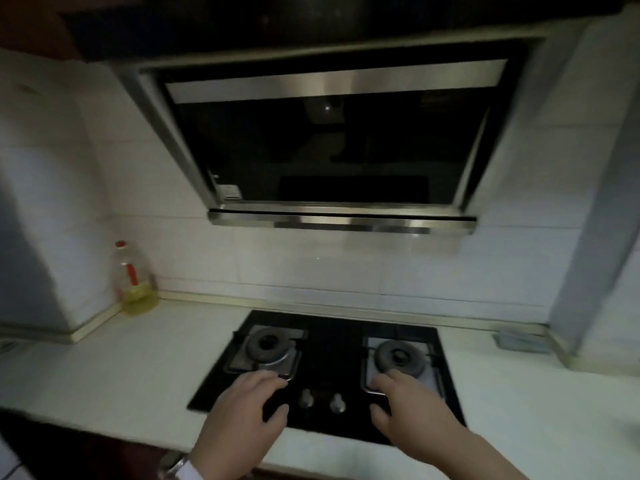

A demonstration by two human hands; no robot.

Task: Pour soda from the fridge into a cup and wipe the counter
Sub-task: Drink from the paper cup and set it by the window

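Both hands hover palm-down over the front of a black two-burner gas hob [332, 358] set into a white surface [138, 358]. The left hand [242, 414] reaches over the near edge of the left burner [268, 342], its fingers [273, 377] loosely spread and slightly curled, holding nothing; a watch [175, 464] shows at that wrist beside a white cuff. The right hand [412, 407] is held the same way in front of the right burner [400, 356], fingers [379, 382] apart and empty, the thumb pointing inward toward the two metal knobs [322, 400] that sit between the hands (whether either palm actually touches the glass cannot be told from this angle). Above the hob hangs a range hood [329, 140] with a dark glass panel and steel trim against white wall tiles. In the far left corner of the surface stands a clear oil bottle [135, 278] with a red cap, about a third full of yellow liquid, upright and just beside the wall. At the far right, near the wall, lies a small bluish-grey object [521, 341], too blurred to identify. No soda, cup or fridge appears in view, so where they are cannot be told; the surface around the hob looks bare and dry in the dim light.
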